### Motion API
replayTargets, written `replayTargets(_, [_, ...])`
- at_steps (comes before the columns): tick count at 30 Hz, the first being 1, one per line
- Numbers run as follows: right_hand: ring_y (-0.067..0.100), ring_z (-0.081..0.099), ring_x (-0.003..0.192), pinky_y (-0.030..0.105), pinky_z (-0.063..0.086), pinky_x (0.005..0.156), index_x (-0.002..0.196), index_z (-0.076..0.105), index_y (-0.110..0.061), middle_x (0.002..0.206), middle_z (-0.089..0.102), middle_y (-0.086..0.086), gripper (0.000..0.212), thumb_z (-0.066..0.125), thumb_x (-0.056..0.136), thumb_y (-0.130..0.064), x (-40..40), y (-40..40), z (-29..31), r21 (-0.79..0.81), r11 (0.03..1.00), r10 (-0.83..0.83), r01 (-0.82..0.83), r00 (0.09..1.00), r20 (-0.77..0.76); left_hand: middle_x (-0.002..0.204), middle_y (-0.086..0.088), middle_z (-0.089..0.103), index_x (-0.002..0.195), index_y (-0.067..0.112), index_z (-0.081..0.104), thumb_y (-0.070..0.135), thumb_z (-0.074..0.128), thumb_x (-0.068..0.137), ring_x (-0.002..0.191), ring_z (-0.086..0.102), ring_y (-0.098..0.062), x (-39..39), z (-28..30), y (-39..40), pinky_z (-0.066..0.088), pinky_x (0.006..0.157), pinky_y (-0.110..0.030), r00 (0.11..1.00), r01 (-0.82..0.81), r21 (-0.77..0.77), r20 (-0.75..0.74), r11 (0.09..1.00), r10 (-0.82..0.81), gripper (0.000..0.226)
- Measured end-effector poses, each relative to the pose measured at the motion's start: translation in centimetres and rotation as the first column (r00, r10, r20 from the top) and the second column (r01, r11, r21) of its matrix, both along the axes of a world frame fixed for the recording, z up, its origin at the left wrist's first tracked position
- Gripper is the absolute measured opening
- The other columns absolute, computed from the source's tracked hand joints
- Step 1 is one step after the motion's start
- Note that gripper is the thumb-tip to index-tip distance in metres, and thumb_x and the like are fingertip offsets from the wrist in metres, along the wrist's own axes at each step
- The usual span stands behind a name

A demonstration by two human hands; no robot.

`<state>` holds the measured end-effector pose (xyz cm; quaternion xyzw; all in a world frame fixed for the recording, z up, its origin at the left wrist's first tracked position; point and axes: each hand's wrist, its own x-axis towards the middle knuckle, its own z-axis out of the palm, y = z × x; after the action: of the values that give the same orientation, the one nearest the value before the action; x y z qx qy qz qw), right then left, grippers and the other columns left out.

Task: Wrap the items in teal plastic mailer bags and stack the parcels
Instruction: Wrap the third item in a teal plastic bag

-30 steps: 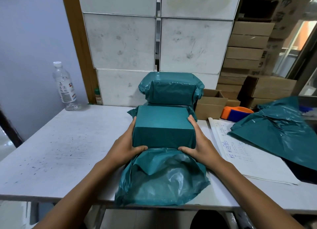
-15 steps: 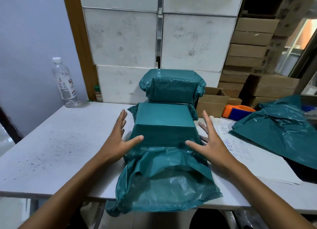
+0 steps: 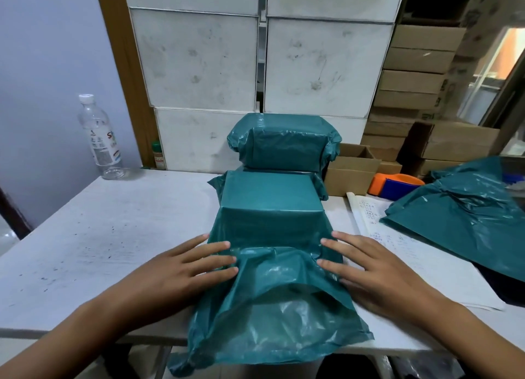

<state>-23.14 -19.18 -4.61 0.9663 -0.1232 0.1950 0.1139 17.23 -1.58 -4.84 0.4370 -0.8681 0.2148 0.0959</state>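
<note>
A boxy item sits inside a teal mailer bag (image 3: 270, 205) at the middle of the white table (image 3: 113, 231). The bag's loose open end (image 3: 272, 316) spreads toward me and hangs over the front edge. My left hand (image 3: 181, 268) lies flat on the bag's left flap at the box's foot, fingers spread. My right hand (image 3: 375, 270) presses flat on the right flap in the same way. Behind the box, wrapped teal parcels (image 3: 284, 145) are stacked against the wall.
A clear water bottle (image 3: 99, 137) stands at the table's back left. At the right lie a pile of empty teal mailers (image 3: 466, 216), a written paper sheet (image 3: 397, 253), an orange and blue tape dispenser (image 3: 395, 185) and small cardboard boxes (image 3: 352, 168). White crates fill the wall behind.
Both hands let go of the box's sides, lifted with fingers spread, then came down toward me onto the bag's loose flaps at the box's foot.
</note>
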Motion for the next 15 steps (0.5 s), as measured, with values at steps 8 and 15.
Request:
replayTargets(8, [0.016, 0.026, 0.161, 0.031, 0.031, 0.122, 0.156, 0.05, -0.031, 0.167, 0.042, -0.004, 0.061, 0.066, 0.098, -0.024, -0.9, -0.9, -0.6, 0.05, 0.999, 0.011, -0.007, 0.996, -0.086, 0.127, 0.022, 0.062, 0.127, 0.034, 0.062, 0.026, 0.064, 0.104, 0.111, 0.064, -0.003, -0.9, 1.0, 0.1, 0.054, 0.091, -0.024, 0.926, -0.058, 0.218, -0.352, 0.974, 0.134, 0.025])
replayTargets(15, [0.013, 0.025, 0.16, 0.03, 0.026, 0.126, 0.155, 0.051, -0.032, 0.166, 0.041, -0.013, 0.06, 0.066, 0.096, -0.039, 0.3, 0.0, 0.0, 0.295, 0.955, -0.025, 0.033, 0.999, -0.031, 0.07, 0.014, 0.078, 0.058, 0.034, 0.081, 0.061, 0.099, 0.03, 0.06, 0.072, 0.002, -0.7, 1.4, 0.0, 0.06, 0.061, -0.019, 0.621, -0.08, 0.58, -0.607, 0.81, 0.496, 0.044])
